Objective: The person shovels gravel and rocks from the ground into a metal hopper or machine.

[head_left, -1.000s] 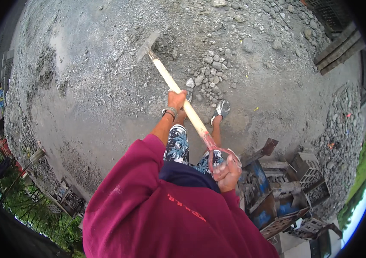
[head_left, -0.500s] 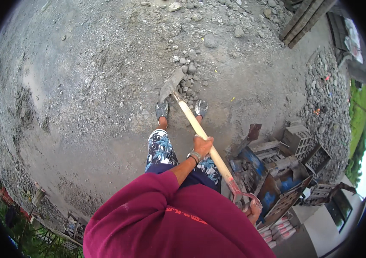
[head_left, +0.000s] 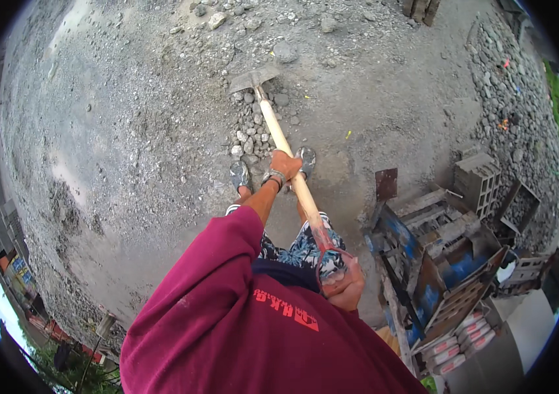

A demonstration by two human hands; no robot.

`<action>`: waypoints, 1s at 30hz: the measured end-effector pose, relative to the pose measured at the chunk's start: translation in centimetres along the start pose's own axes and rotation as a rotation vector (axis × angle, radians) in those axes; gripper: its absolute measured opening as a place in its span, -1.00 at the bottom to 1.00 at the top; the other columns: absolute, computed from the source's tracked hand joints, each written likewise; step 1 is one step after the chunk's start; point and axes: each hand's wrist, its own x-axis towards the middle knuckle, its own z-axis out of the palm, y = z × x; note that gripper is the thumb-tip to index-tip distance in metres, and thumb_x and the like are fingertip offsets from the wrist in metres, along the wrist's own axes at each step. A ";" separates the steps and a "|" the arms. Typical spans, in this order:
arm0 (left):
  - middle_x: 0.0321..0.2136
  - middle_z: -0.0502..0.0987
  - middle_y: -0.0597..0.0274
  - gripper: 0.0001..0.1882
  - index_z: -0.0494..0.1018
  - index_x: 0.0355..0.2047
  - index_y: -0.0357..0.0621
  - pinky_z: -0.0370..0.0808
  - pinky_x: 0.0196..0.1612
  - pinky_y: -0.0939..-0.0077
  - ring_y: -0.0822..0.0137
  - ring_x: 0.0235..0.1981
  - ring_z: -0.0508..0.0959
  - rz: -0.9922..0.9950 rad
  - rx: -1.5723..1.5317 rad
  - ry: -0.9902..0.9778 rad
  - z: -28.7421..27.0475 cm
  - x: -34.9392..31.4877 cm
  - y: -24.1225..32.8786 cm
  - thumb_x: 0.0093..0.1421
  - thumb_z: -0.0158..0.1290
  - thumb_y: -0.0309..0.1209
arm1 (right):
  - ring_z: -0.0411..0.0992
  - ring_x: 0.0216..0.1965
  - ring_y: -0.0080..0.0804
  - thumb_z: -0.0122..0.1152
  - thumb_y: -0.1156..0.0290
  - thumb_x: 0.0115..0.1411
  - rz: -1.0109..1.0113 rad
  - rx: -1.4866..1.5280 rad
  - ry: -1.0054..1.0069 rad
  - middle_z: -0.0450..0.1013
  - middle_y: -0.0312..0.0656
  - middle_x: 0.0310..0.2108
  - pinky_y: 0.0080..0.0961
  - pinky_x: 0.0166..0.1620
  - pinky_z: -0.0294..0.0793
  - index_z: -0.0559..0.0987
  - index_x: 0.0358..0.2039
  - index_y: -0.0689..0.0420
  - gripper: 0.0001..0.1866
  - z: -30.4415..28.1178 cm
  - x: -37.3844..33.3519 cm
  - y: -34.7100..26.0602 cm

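Shovel (head_left: 304, 192) blade (head_left: 252, 80) shifted outward to 12 o'clock, so stones (head_left: 248, 146) lay between it and shoes (head_left: 240, 176); left hand (head_left: 285, 165) fingers wrapped the shaft (head_left: 275, 125), right hand's (head_left: 346, 287) curled round red grip, 5 o'clock.

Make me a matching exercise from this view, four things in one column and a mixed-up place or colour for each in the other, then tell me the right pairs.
Things:
1. left hand
2. right hand
3. blade
4. sweater

Places and colours:
A. on the red handle
B. maroon
C. around the pale shaft
D. at the far end of the shaft, away from the sweater

Right pairs: 1-C, 2-A, 3-D, 4-B.
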 end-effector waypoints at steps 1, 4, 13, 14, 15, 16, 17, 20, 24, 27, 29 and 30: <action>-0.30 0.55 -0.31 -0.37 0.24 -0.15 -0.60 0.65 -0.39 0.15 -0.03 -0.27 0.64 0.027 0.059 0.063 2.7 -0.8 -2.7 -0.05 0.20 -0.27 | 0.39 -0.52 -0.41 -0.02 -0.04 0.29 -0.010 -0.042 0.015 0.42 -0.31 -0.52 -0.40 -0.41 0.44 0.49 -0.07 0.11 -0.53 -1.3 -0.2 -0.4; -0.24 0.53 -0.29 -0.34 0.18 -0.09 -0.53 0.65 -0.42 0.12 -0.09 -0.28 0.63 -0.081 -0.021 0.020 7.2 -7.2 -4.9 -0.03 0.21 -0.27 | 0.44 -0.43 -0.37 -0.03 -0.07 0.30 0.114 -0.155 0.102 0.47 -0.28 -0.42 -0.39 -0.33 0.49 0.47 0.00 0.09 -0.49 -12.2 -2.8 -3.5; -0.31 0.52 -0.37 -0.39 0.26 -0.16 -0.58 0.58 -0.25 0.21 -0.06 -0.28 0.63 -0.044 -0.228 0.110 9.8 -13.0 -9.5 -0.01 0.20 -0.25 | 0.45 -0.48 -0.49 0.05 -0.05 0.27 0.075 -0.177 -0.158 0.45 -0.31 -0.51 -0.46 -0.45 0.47 0.51 -0.11 0.05 -0.57 -16.5 -5.4 -10.1; -0.36 0.54 -0.34 -0.43 0.31 -0.22 -0.59 0.58 -0.31 0.21 -0.05 -0.33 0.64 -0.016 -0.256 0.140 8.5 -11.2 -9.6 -0.01 0.20 -0.25 | 0.41 -0.57 -0.46 0.04 -0.04 0.27 0.044 -0.084 -0.057 0.41 -0.30 -0.59 -0.44 -0.52 0.44 0.51 -0.13 0.04 -0.59 -13.6 -5.1 -8.7; -0.40 0.55 -0.31 -0.47 0.35 -0.27 -0.60 0.59 -0.38 0.21 -0.03 -0.39 0.64 0.015 -0.283 0.176 6.9 -9.3 -9.5 -0.01 0.20 -0.26 | 0.32 -0.68 -0.47 0.04 -0.02 0.27 0.062 -0.036 0.031 0.34 -0.31 -0.67 -0.45 -0.61 0.37 0.51 -0.18 0.05 -0.62 -11.3 -2.9 -7.1; -0.46 0.56 -0.26 -0.51 0.40 -0.34 -0.59 0.59 -0.47 0.21 -0.01 -0.45 0.65 0.011 -0.310 0.153 4.7 -6.5 -8.5 -0.01 0.20 -0.26 | 0.23 -0.79 -0.48 0.04 0.01 0.28 0.067 0.013 0.141 0.26 -0.32 -0.76 -0.47 -0.69 0.29 0.52 -0.23 0.05 -0.65 -8.9 -0.8 -5.6; -0.59 0.52 -0.07 -0.60 0.38 -0.43 -0.55 0.52 -0.70 0.25 0.14 -0.68 0.56 0.080 -0.328 0.174 2.4 -5.3 -5.8 0.06 0.14 -0.30 | 0.24 -0.77 -0.48 0.06 0.06 0.28 -0.008 -0.168 -0.015 0.26 -0.33 -0.75 -0.47 -0.69 0.30 0.50 -0.30 0.06 -0.69 -5.7 1.1 -4.8; -0.54 0.56 -0.14 -0.54 0.44 -0.41 -0.57 0.60 -0.59 0.24 0.06 -0.58 0.63 0.031 -0.207 0.232 -6.4 2.4 -3.7 0.04 0.16 -0.24 | 0.28 -0.76 -0.46 0.05 0.09 0.29 -0.359 -0.503 -0.197 0.28 -0.32 -0.73 -0.46 -0.68 0.32 0.48 -0.27 0.14 -0.67 -0.6 7.9 1.2; -0.48 0.59 -0.20 -0.57 0.50 -0.36 -0.54 0.62 -0.58 0.25 0.06 -0.49 0.66 -0.047 -0.125 0.170 -3.8 2.1 -8.6 -0.02 0.16 -0.28 | 0.31 -0.75 -0.41 0.01 0.01 0.30 -0.011 -0.266 -0.135 0.33 -0.31 -0.70 -0.47 -0.65 0.37 0.47 -0.18 0.17 -0.57 -0.3 3.5 3.0; -0.50 0.58 -0.24 -0.54 0.50 -0.40 -0.58 0.60 -0.51 0.24 0.02 -0.46 0.66 -0.107 -0.114 0.091 0.4 -6.2 -10.8 -0.09 0.22 -0.28 | 0.29 -0.77 -0.41 0.05 0.01 0.28 0.053 -0.016 0.108 0.29 -0.30 -0.73 -0.46 -0.67 0.35 0.45 -0.16 0.12 -0.60 -5.3 -1.3 3.7; -0.54 0.57 -0.26 -0.55 0.50 -0.45 -0.60 0.61 -0.45 0.22 -0.01 -0.43 0.66 0.014 -0.137 0.109 1.3 -7.3 -15.3 -0.06 0.20 -0.28 | 0.25 -0.81 -0.38 0.08 0.03 0.27 -0.006 -0.050 0.205 0.26 -0.30 -0.77 -0.42 -0.72 0.30 0.44 -0.14 0.11 -0.61 -6.5 -5.6 4.7; -0.46 0.57 -0.31 -0.47 0.43 -0.34 -0.65 0.61 -0.40 0.22 -0.03 -0.38 0.66 -0.035 -0.168 0.015 1.6 -8.0 -15.8 -0.05 0.19 -0.24 | 0.25 -0.81 -0.35 0.09 0.01 0.26 -0.056 -0.052 0.240 0.26 -0.30 -0.77 -0.39 -0.73 0.29 0.44 -0.13 0.12 -0.59 -8.2 -6.7 5.6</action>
